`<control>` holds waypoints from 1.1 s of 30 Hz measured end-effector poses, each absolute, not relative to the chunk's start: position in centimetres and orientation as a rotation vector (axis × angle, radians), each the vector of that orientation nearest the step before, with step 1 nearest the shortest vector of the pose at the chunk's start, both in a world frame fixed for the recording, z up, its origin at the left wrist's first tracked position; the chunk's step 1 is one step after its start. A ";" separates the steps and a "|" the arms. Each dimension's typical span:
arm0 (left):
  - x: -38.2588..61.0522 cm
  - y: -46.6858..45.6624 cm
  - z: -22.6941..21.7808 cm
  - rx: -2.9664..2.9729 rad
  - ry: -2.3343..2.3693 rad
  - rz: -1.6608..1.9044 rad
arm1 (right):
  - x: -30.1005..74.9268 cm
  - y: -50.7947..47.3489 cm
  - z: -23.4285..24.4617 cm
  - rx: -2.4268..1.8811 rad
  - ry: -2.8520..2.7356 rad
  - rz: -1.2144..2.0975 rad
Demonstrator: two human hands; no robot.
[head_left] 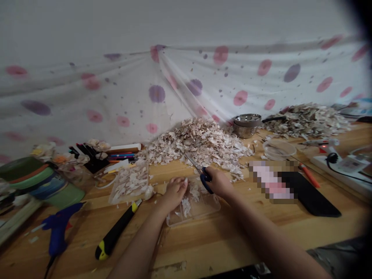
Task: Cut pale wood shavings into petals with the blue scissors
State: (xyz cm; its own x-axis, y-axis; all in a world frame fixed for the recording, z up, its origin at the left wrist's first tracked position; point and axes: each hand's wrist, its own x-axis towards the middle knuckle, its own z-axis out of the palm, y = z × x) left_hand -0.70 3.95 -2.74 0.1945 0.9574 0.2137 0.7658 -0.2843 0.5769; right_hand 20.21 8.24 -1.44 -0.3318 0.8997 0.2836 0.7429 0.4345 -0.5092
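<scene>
Scissors [200, 173], blue-handled, are gripped in my right hand [220, 183], blades pointing toward the flake pile [200, 144]. My left hand [174, 192] curls closed over the clear tray [209, 209] on the bench [232, 240]; I cannot tell whether it pinches anything.

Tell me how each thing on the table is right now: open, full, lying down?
scissors: gripped by the right hand, blades pointing away
left hand: fingers curled over the clear tray
clear tray: lidless, few pale flakes inside
second tray: heaped with flakes
utility knife: lying flat
blue glue gun: on its side
metal bowls: stacked upright
white glue gun: red light glowing
</scene>
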 end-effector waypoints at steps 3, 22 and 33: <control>-0.4 3.9 -2.6 2.114 1.621 0.757 | 20.3 8.2 -1.5 -1.385 -2.155 0.399; -0.1 4.3 -3.0 1.976 1.604 0.822 | 20.3 8.3 -1.8 -1.356 -2.110 0.493; -0.1 4.2 -2.8 1.909 1.603 0.874 | 20.3 8.3 -1.7 -1.366 -2.099 0.477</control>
